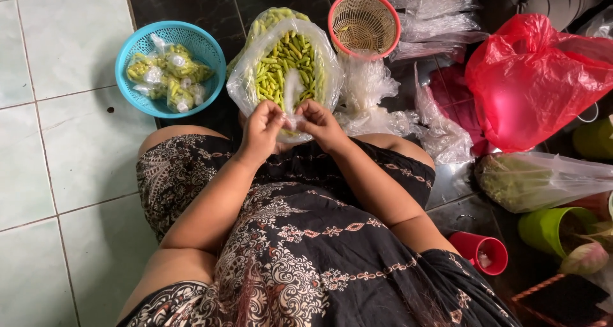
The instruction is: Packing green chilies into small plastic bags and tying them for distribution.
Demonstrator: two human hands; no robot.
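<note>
My left hand (262, 132) and my right hand (321, 124) meet in front of my knees, both pinching a small clear plastic bag (292, 94) that rises between them. Just beyond the hands sits a large clear bag of green chillies (281, 62), open at the top. To the left, a blue basket (147, 49) holds several small tied packets of chillies (169, 72). What the small bag holds is hidden by my fingers.
A small pink mesh basket (364, 22) stands behind the chilli bag beside loose clear plastic bags (428, 21). A red plastic bag (533, 78) lies at the right, with another clear bag of greens (530, 180), a red cup (482, 252) and a green cup (549, 228).
</note>
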